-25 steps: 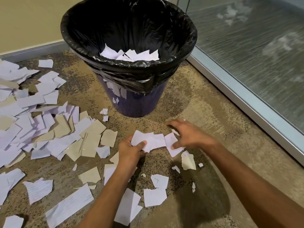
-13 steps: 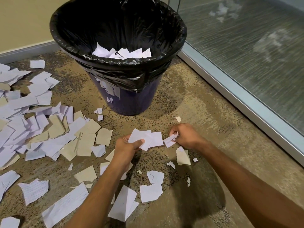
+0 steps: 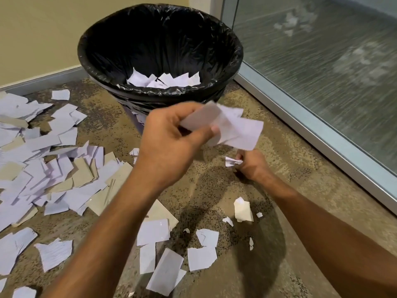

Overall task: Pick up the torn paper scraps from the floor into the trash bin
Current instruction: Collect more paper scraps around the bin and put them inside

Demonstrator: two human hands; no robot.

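A trash bin [image 3: 214, 94] lined with a black bag stands at the top centre, with white scraps [image 3: 163, 79] lying inside. My left hand [image 3: 169, 143] is raised in front of the bin and grips a bunch of white paper scraps [image 3: 234, 130] between thumb and fingers. Lower and to the right, near the floor, my right hand [image 3: 251, 165] pinches a small crumpled scrap [image 3: 233, 162]. Many torn scraps [image 3: 55, 168] cover the floor on the left. Several more scraps [image 3: 202, 257] lie below my hands.
A glass wall with a metal bottom frame [image 3: 311, 125] runs along the right. A beige wall with a grey baseboard [image 3: 43, 80] closes the back left. The floor is speckled brown carpet [image 3: 214, 190].
My left hand has lifted its bunch of scraps from near the floor up toward the bin. My right hand has closed on a small scrap and stayed low.
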